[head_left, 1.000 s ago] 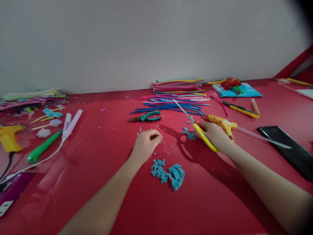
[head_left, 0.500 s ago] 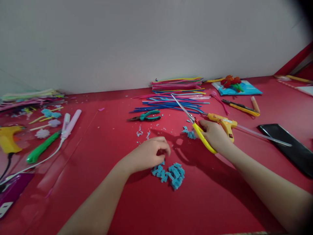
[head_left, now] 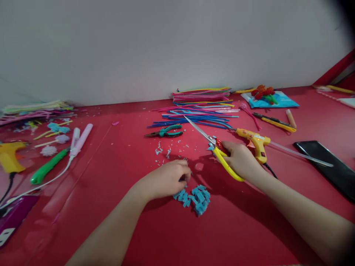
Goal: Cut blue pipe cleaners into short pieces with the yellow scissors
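Note:
My right hand (head_left: 242,159) is wrapped round a pair of scissors with yellow handles (head_left: 227,167), and their blades slant up and left over the table. Small blue strips (head_left: 210,147) show beside the scissors' pivot, partly covered by them. My left hand (head_left: 170,178) is closed, its fingers curled and pressed together low over the table. Whatever lies between those fingertips is hidden. Just below it is a heap of short blue fuzzy pieces (head_left: 200,199), some of them tucked under the hand.
Pliers (head_left: 166,131) lie beyond my left hand, near tiny scraps. Pipe cleaners (head_left: 194,118) are spread by the wall. A yellow glue gun (head_left: 256,142), a utility knife (head_left: 274,122) and a black phone (head_left: 325,166) lie right; a pink-handled tool (head_left: 81,140) lies left.
My right hand has shifted a little left and down with the scissors, whose tips swung left and lower. The scissors now overlap the small blue strips. My left hand has dipped slightly.

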The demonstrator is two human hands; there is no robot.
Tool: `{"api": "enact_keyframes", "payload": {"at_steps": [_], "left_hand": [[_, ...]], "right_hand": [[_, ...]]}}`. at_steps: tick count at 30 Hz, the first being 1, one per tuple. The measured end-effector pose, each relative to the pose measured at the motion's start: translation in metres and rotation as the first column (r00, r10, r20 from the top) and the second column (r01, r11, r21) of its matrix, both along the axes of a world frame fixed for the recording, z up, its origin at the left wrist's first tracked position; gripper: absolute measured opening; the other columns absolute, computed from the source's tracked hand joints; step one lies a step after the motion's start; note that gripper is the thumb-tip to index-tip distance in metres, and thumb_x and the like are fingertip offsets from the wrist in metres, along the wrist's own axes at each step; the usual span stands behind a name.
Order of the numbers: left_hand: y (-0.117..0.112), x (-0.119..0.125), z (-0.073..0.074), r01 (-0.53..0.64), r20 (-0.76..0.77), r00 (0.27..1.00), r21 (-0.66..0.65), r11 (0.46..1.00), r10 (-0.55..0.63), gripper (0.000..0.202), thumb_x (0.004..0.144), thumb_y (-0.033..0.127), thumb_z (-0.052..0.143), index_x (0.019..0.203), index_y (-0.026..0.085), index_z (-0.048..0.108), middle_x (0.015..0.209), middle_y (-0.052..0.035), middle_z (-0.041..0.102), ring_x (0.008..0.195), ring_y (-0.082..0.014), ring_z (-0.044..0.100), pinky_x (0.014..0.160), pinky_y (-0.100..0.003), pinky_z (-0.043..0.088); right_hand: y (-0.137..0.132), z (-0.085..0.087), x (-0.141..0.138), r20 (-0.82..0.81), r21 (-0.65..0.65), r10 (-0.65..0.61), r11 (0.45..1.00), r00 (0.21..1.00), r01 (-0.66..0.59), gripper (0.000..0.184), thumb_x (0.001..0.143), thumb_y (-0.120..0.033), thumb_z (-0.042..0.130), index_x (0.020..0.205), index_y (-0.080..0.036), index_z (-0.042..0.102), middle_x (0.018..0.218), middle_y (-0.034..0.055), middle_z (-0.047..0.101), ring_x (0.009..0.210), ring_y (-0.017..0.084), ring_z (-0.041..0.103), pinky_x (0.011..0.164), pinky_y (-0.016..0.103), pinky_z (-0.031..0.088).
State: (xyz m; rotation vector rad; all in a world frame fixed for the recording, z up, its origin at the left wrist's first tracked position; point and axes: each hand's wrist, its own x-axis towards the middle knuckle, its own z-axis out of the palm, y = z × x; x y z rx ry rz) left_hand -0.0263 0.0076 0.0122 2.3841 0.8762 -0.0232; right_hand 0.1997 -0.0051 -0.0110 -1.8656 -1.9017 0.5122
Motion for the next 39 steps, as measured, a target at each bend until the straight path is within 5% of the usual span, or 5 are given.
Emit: {"api": "enact_keyframes", "payload": {"at_steps": [18,26,30,35,39], "left_hand": [[0.000,0.001,0.004,-0.046,0.029,0.999,-0.029,0.999,0.047,0.016,0.069,0.011,0.041,0.076,0.019,0.054,0.079,-0.0017,0.055,0.071,-0.0138,0.049,0.063,-0.024,0.035],[-0.002,-0.003,0.000,-0.045,-0.025,0.999,0.068,0.997,0.047,0.012,0.066,0.009,0.042,0.065,0.017,0.052,0.075,-0.0020,0.053,0.069,-0.0131,0.048,0.062,-0.024,0.035],[-0.002,0.003,0.000,-0.117,0.070,0.991,0.039,0.992,0.114,0.013,0.071,0.014,0.043,0.065,0.017,0.054,0.074,-0.0021,0.054,0.068,-0.0131,0.049,0.063,-0.025,0.036],[-0.004,0.020,-0.009,-0.356,0.354,0.829,-0.263,0.897,0.433,0.011,0.071,0.024,0.049,0.074,0.016,0.056,0.075,-0.0027,0.057,0.071,-0.0147,0.052,0.067,-0.027,0.039],[-0.007,0.029,-0.018,-0.275,0.407,0.679,-0.630,0.726,0.611,0.011,0.069,0.024,0.052,0.074,0.014,0.052,0.065,-0.0005,0.054,0.061,-0.0122,0.053,0.061,-0.026,0.042]], "right_hand": [[-0.002,-0.004,-0.002,-0.008,-0.009,0.029,1.000,1.000,-0.029,0.020,0.066,-0.035,0.046,0.059,-0.019,0.036,0.049,-0.0046,0.036,0.046,0.008,0.029,0.043,0.022,0.018],[-0.001,-0.003,-0.001,-0.017,-0.016,0.033,0.999,0.999,-0.034,0.020,0.067,-0.034,0.047,0.059,-0.020,0.034,0.050,-0.0052,0.034,0.047,0.008,0.029,0.044,0.022,0.019],[-0.003,-0.001,-0.005,-0.101,-0.030,0.035,0.999,0.994,-0.038,0.017,0.066,-0.032,0.048,0.060,-0.019,0.039,0.051,-0.0050,0.036,0.049,0.008,0.029,0.044,0.022,0.021],[-0.013,0.008,-0.021,-0.446,-0.194,0.115,0.956,0.888,-0.221,0.013,0.068,-0.030,0.047,0.068,-0.017,0.048,0.054,-0.0052,0.039,0.049,0.007,0.034,0.045,0.020,0.026],[-0.018,0.011,-0.032,-0.559,-0.240,0.083,0.936,0.825,-0.258,0.013,0.067,-0.030,0.048,0.069,-0.017,0.047,0.047,-0.0078,0.033,0.042,0.006,0.031,0.042,0.019,0.025]]}}
